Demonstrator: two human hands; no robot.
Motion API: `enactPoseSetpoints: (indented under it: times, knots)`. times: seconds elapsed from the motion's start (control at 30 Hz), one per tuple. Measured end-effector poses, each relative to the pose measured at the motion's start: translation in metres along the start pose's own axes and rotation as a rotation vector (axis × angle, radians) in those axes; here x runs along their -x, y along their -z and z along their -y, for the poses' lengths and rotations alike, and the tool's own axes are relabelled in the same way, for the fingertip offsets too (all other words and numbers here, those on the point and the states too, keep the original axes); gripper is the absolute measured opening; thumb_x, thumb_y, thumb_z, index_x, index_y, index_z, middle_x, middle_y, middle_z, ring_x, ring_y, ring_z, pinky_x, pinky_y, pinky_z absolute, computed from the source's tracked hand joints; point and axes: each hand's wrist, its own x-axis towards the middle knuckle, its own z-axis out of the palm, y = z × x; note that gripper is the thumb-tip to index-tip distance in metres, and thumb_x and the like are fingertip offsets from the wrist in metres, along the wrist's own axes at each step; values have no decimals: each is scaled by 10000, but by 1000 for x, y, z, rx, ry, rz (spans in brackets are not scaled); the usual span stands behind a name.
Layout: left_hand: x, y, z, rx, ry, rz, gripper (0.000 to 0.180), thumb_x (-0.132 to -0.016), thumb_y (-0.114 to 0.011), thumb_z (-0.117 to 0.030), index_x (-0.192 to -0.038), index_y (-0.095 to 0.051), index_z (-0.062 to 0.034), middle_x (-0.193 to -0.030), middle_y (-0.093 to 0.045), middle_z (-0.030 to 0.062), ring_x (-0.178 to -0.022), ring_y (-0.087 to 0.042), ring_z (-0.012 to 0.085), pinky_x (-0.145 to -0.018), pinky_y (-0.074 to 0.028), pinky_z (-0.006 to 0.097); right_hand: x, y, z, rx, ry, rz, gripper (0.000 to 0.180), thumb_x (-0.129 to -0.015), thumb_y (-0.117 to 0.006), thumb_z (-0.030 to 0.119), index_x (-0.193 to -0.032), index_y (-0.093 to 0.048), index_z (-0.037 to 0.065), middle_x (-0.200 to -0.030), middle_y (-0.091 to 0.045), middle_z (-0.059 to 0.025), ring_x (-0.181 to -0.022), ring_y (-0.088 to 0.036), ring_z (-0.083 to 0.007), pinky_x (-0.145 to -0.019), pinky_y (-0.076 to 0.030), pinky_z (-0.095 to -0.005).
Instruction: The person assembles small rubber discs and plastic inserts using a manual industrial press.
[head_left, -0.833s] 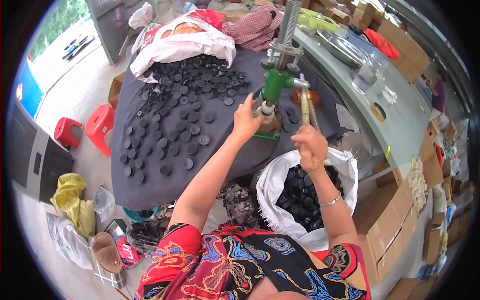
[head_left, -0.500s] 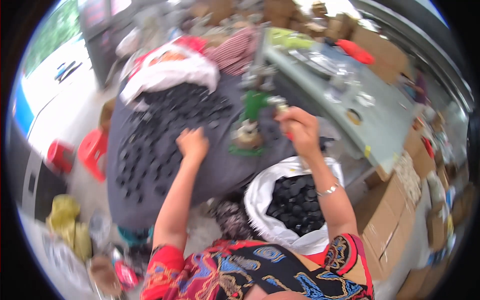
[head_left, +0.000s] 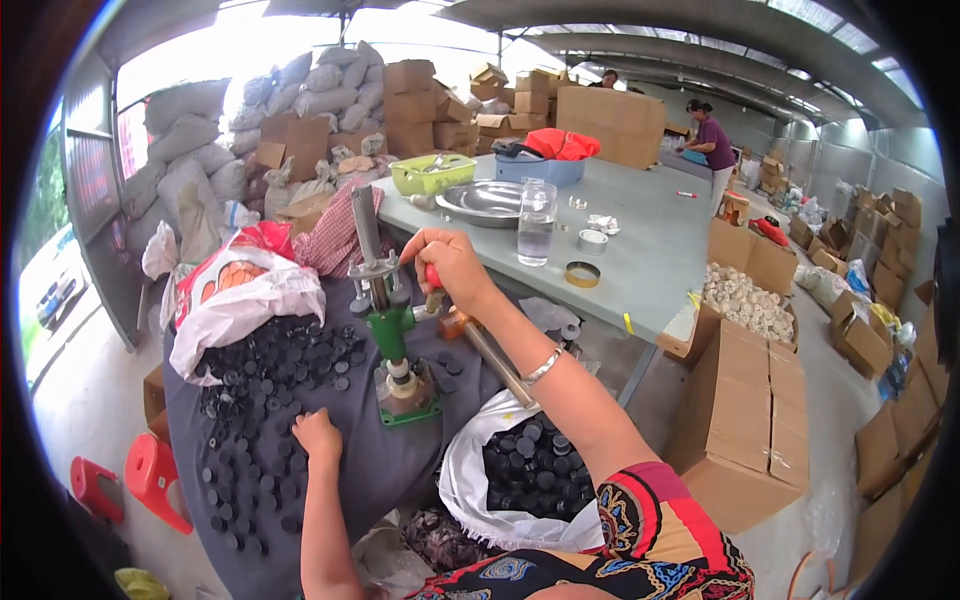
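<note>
Bench press of green-painted metal with a threaded steel column point(head_left: 390, 336): stands upright on the dark grey cloth-covered table point(head_left: 350, 505), green base plate flat on the cloth. Lever with red grip point(head_left: 432, 275) juts from its right side, grip end raised.

Right hand point(head_left: 454, 266): fingers curled around the red grip, silver bangle on the wrist. Left hand point(head_left: 319, 436): lowered to the cloth left of the press, just beside the scattered caps, fingers bent and drawn together; cannot tell whether a cap is pinched beneath.

Round black caps point(head_left: 265, 388): dense heap at the mouth of a white plastic bag with red print point(head_left: 255, 290), thinning to loose single pieces toward the near table edge. A white woven sack point(head_left: 465, 472), right of and nearer than the press, holds more black caps point(head_left: 527, 468).

Beyond, right: pale grey-green table point(head_left: 665, 250) carrying a clear jar of liquid point(head_left: 537, 232), oval metal tray point(head_left: 475, 203), lime-green plastic basket point(head_left: 425, 179). Closed brown carton point(head_left: 735, 420) on the floor, right. Background: co-worker in a purple top point(head_left: 716, 147).
</note>
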Motion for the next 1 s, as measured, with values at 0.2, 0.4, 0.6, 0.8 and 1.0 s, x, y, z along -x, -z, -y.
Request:
enactPoseSetpoints:
  times: [0.2, 0.4, 0.6, 0.8, 1.0]
  knots:
    - [-7, 31, -48, 575, -67, -169, 536, -705, -635, -96, -1230, -546, -29, -1028, -631, 214, -936, -606, 393, -821, -484, 456, -5, 5, 6, 58, 47, -71, 250, -751, -461, 121, -821, -625, -53, -564, -529, -60, -472, -487, -127, -459, -417, -265]
    - [-1, 40, -115, 929, 12, 18, 634, -688, -635, -30, -1298, -463, 3, -933, -653, 212, -829, -650, 362, -762, -514, 408, -11, 13, -11, -54, 61, 4, 271, -778, -407, 96, -833, -625, -55, -572, -541, -70, -465, -494, -134, -447, -413, -256]
    - [-5, 23, -131, 872, 52, 46, 707, -702, -661, -34, -1350, -386, 25, -974, -645, 193, -903, -616, 359, -812, -490, 424, -5, 10, -10, -59, 66, -2, 278, -787, -404, 109, -841, -624, -52, -589, -541, -66, -478, -494, -129, -461, -415, -255]
    - [-16, 13, -143, 732, 44, -29, 798, -688, -713, -62, -1382, -335, 46, -1005, -653, 150, -994, -567, 328, -850, -462, 416, -5, 10, -7, -68, 81, 5, 277, -782, -405, 108, -842, -623, -51, -588, -537, -65, -479, -490, -130, -463, -411, -256]
    - [-24, 4, -152, 730, 95, -27, 847, -663, -775, -140, -1370, -353, 61, -1063, -667, 140, -1027, -568, 333, -887, -451, 420, 2, 10, -9, -53, 52, -15, 273, -779, -406, 107, -845, -619, -49, -586, -531, -59, -480, -485, -121, -460, -396, -245]
